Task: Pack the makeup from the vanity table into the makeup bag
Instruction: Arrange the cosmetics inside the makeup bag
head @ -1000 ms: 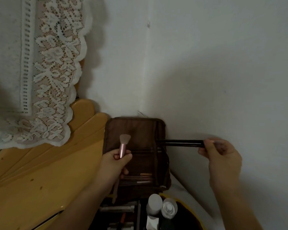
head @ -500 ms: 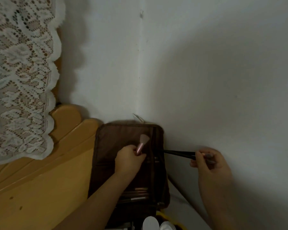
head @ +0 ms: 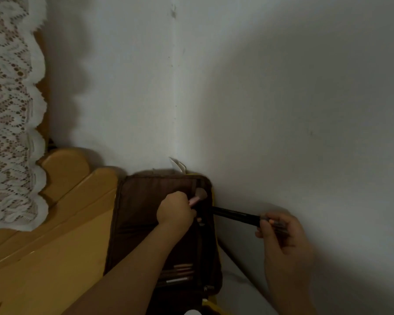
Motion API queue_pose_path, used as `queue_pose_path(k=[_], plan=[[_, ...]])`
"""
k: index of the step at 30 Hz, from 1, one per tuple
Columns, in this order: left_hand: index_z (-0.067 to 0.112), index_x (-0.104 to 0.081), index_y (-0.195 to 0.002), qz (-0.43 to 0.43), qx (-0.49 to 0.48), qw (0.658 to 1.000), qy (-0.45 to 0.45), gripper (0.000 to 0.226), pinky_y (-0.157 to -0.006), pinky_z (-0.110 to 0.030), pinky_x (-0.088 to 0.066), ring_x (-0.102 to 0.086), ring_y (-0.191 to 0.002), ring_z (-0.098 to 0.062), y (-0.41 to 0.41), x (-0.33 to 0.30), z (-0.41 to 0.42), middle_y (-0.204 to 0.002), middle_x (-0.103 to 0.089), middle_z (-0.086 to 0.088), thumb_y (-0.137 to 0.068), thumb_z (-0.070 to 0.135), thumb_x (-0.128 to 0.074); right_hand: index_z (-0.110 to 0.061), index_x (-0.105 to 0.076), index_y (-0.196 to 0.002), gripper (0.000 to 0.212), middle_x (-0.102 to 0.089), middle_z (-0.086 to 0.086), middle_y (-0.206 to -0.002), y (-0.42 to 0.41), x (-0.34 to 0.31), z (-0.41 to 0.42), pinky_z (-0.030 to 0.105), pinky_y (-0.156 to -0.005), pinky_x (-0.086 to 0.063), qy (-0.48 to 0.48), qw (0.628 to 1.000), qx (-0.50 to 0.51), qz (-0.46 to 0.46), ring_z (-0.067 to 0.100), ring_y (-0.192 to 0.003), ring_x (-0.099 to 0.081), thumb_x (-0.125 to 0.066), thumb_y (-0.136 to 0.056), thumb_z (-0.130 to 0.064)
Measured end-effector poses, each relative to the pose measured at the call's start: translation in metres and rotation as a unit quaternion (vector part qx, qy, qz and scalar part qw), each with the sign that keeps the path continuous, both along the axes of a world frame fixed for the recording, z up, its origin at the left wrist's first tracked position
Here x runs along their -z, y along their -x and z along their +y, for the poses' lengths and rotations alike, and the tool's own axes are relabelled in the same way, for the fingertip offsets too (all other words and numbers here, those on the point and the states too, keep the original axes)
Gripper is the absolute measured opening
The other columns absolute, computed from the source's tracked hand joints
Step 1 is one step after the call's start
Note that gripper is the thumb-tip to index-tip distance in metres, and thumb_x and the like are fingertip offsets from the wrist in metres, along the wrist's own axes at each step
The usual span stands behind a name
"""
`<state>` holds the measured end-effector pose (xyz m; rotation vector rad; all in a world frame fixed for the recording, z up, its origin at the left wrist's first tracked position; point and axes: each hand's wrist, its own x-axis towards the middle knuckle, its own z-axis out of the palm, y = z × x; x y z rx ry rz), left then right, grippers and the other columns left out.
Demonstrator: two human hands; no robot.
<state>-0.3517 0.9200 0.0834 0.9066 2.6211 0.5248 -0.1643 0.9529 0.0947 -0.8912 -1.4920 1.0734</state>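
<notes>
A brown makeup bag (head: 141, 201) stands open against the wall corner, its lid panel upright. My left hand (head: 175, 211) grips a pink-handled brush (head: 198, 196), its pale bristles pointing up and to the right near the panel's right edge. My right hand (head: 280, 233) pinches the end of a long black brush handle (head: 234, 215); its far tip reaches behind the bag's right edge. Several pink and silver brush handles (head: 178, 272) lie tucked in the lower part of the panel.
A yellow wooden headboard (head: 62, 223) runs along the left. A white lace cloth (head: 11, 123) hangs over it at the upper left. Grey-white walls (head: 282, 110) meet in a corner behind the bag. A white bottle top (head: 192, 312) shows at the bottom edge.
My left hand has carried the pink brush up and to the right across the panel. My right hand has come lower, and the black handle now slants down to the right.
</notes>
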Motion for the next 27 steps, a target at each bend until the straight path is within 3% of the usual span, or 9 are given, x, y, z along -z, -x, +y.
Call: queue_pose_path(k=[3,7,11,15,19,22,27], plan=[[0.002,-0.065,-0.083,-0.124,-0.005,0.987,-0.105,0.015,-0.050,-0.023,-0.038,-0.049,-0.054,-0.013,0.009,-0.002,-0.010,-0.061,-0.052,-0.002,-0.083,0.018,-0.064,-0.051,-0.061,-0.072,0.059,-0.065,-0.019,-0.073,0.004,-0.006,0.001,0.006,-0.057,-0.047,0.021,1.000,-0.018,0.009,0.005,-0.059,-0.063,-0.058,-0.084,0.007],[0.009,-0.055,-0.059,-0.285,-0.045,0.929,-0.231,0.026,-0.036,-0.017,-0.030,-0.037,-0.032,-0.004,0.012,-0.016,-0.032,-0.035,-0.045,0.007,-0.083,0.009,-0.065,-0.039,-0.060,-0.072,0.047,-0.063,-0.006,-0.071,0.014,-0.010,0.004,0.010,-0.059,-0.047,0.037,0.998,-0.059,0.013,0.010,-0.063,-0.061,-0.057,-0.085,0.006],[0.010,-0.049,-0.055,-0.324,-0.026,0.907,-0.266,0.032,-0.032,-0.013,-0.023,-0.029,-0.027,-0.003,0.009,-0.034,-0.047,-0.029,-0.040,0.005,-0.085,0.005,-0.062,-0.020,-0.053,-0.074,0.030,-0.057,0.001,-0.072,0.047,-0.008,0.010,0.009,-0.054,-0.046,0.099,0.987,-0.123,0.005,0.004,-0.059,-0.059,-0.055,-0.085,0.008],[0.010,-0.048,-0.053,-0.317,-0.027,0.904,-0.285,0.035,-0.032,-0.013,-0.021,-0.027,-0.026,-0.003,0.010,-0.039,-0.056,-0.027,-0.037,0.005,-0.085,0.003,-0.061,-0.014,-0.056,-0.078,0.027,-0.054,0.003,-0.075,0.090,-0.003,0.004,0.015,-0.055,-0.049,0.197,0.943,-0.265,-0.051,0.011,-0.065,-0.056,-0.041,-0.094,0.001],[0.010,-0.049,-0.058,-0.347,-0.049,0.886,-0.302,0.031,-0.034,-0.013,-0.020,-0.029,-0.029,-0.004,0.011,-0.038,-0.063,-0.031,-0.041,0.005,-0.086,0.003,-0.060,-0.011,-0.062,-0.098,0.017,-0.060,0.002,-0.089,0.112,0.001,0.007,0.022,-0.068,-0.044,0.043,0.935,-0.259,-0.239,0.016,-0.084,-0.057,-0.048,-0.092,-0.004],[0.009,-0.050,-0.059,-0.353,-0.051,0.882,-0.307,0.029,-0.034,-0.014,-0.022,-0.030,-0.031,-0.005,0.011,-0.039,-0.067,-0.035,-0.042,0.007,-0.086,0.004,-0.060,-0.008,-0.059,-0.101,0.021,-0.059,0.005,-0.086,0.117,-0.002,0.000,0.018,-0.059,-0.040,-0.004,0.951,-0.176,-0.253,0.020,-0.082,-0.056,-0.061,-0.081,-0.001],[0.009,-0.052,-0.059,-0.339,-0.047,0.892,-0.297,0.028,-0.035,-0.016,-0.025,-0.031,-0.033,-0.006,0.013,-0.039,-0.072,-0.041,-0.042,0.002,-0.086,0.006,-0.061,-0.013,-0.067,-0.106,0.027,-0.063,0.014,-0.103,0.120,-0.003,-0.009,0.034,-0.083,-0.047,-0.113,0.906,-0.240,-0.330,0.030,-0.097,-0.058,-0.054,-0.084,-0.006]])
